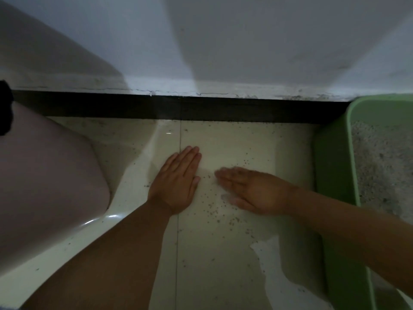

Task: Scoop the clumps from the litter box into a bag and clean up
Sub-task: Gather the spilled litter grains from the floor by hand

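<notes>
A green litter box (335, 175) stands at the right edge, with grey litter (380, 166) inside. Loose litter grains (214, 209) are scattered over the pale floor tiles between my hands and around them. My left hand (176, 182) lies flat on the tile, palm down, fingers together and pointing toward the wall. My right hand (252, 191) is also flat and low on the floor, fingers pointing left toward the left hand; it is blurred by motion. Neither hand holds anything. No bag or scoop is in view.
A pale pink rounded object (44, 175) fills the left side, with a dark item (5, 108) at its top edge. A black skirting strip (201, 110) runs along the white wall (223, 52). A bright light patch (268, 256) lies on the floor near the box.
</notes>
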Available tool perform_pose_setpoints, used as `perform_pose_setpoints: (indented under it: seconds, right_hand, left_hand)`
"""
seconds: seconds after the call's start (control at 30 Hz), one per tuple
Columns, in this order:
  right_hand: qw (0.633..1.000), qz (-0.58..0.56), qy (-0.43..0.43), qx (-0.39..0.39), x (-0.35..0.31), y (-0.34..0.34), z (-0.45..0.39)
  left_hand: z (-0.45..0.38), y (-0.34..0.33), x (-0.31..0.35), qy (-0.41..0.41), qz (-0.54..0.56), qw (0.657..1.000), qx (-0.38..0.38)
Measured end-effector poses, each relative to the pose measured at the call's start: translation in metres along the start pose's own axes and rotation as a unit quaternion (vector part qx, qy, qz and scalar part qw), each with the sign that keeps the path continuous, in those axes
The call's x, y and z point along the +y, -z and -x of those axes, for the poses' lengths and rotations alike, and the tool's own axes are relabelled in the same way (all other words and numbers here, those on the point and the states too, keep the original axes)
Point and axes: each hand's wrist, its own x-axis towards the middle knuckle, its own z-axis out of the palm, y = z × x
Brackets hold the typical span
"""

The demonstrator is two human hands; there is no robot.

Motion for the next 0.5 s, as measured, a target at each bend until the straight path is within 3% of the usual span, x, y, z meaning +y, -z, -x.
perform_pose_setpoints:
  seconds: [0.13,0.27,0.33,0.5]
  right_hand:
    - [0.999,-0.032,0.006,0.017,-0.001,0.002,-0.003]
    - [0.989,-0.069,-0.128,0.017,0.003,-0.004,-0.014]
    - [0.985,-0.068,-0.155,0.034,-0.010,-0.016,-0.009]
    - [0.994,-0.039,-0.093,0.037,-0.052,-0.049,0.029]
  left_hand:
    - [0.001,-0.004,-0.001,-0.011,0.012,1.000,0.007]
    - [0.003,0.002,0.001,0.004,0.059,0.998,-0.028]
    - [0.003,0.001,0.002,0.004,0.064,0.997,-0.030]
    - [0.004,0.000,0.004,0.000,0.037,0.999,-0.031]
